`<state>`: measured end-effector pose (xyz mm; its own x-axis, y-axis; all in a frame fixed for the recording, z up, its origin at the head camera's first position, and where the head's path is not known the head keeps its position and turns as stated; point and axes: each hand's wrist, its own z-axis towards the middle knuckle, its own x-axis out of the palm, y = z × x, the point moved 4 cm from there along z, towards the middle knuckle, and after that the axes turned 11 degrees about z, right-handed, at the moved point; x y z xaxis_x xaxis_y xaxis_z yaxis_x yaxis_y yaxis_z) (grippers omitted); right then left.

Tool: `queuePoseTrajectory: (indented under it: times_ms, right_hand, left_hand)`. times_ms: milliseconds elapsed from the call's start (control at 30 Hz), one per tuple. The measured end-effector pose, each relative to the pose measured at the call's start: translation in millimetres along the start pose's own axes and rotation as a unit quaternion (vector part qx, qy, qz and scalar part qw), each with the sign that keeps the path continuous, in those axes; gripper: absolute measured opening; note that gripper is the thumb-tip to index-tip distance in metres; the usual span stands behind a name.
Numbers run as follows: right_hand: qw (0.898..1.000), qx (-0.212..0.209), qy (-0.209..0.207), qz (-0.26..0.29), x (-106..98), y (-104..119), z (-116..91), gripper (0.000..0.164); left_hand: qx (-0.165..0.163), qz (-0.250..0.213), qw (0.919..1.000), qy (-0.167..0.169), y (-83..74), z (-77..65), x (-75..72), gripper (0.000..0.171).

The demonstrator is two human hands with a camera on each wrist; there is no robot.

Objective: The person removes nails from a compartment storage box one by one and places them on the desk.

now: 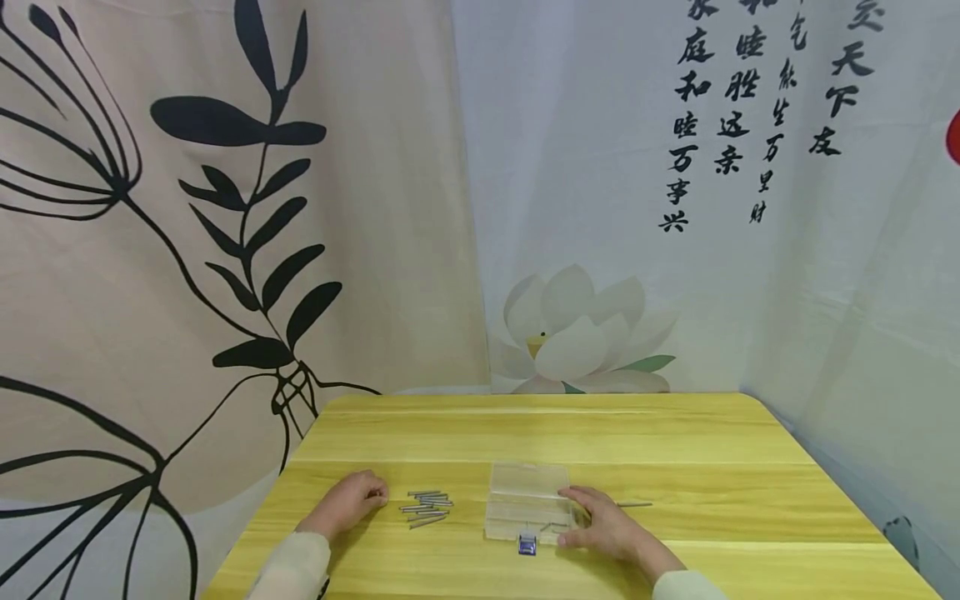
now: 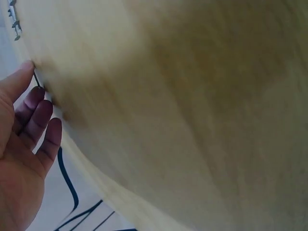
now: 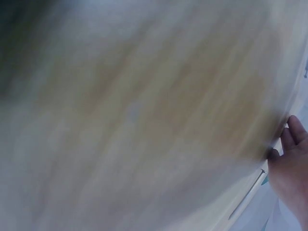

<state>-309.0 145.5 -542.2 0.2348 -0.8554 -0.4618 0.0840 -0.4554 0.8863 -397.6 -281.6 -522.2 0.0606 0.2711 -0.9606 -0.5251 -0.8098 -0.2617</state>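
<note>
My right hand [image 1: 603, 525] grips the right side of a clear plastic box [image 1: 510, 492], its thumb at the near corner and its fingers farther back. A few small nails [image 1: 553, 527] show in the box's near part. A small blue piece [image 1: 527, 544] is at its front edge. My left hand [image 1: 352, 504] rests on the table, fingers loosely curled, with nothing plainly held. In the left wrist view a thin dark line shows between thumb and fingers; what it is, I cannot tell. A loose pile of nails [image 1: 427, 507] lies between that hand and the box.
A single nail [image 1: 637, 504] lies beyond the right hand, seen also in the right wrist view as a long nail [image 3: 248, 192]. The wooden table [image 1: 540, 425] has rounded far corners. A printed curtain [image 1: 397, 208] hangs behind it.
</note>
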Motion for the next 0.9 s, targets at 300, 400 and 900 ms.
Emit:
queuePoseTrajectory:
  times_ms: [300,400,900]
  right_hand:
    - [1.0,-0.003,0.003,0.006,0.3,-0.7,-0.3,0.081]
    - [1.0,-0.004,0.005,0.006,0.3,-0.1,-0.1,0.081]
    - [1.0,-0.003,0.006,0.008,-0.1,1.5,-0.4,0.08]
  left_hand:
    - [-0.005,0.009,0.9999,-0.008,0.9,0.9,1.2,0.014]
    - [-0.002,-0.001,0.9999,-0.01,2.0,0.3,-0.3,0.012]
    - [-0.071,-0.051,0.9958,-0.024,4.2,4.2,-6.9,0.015]
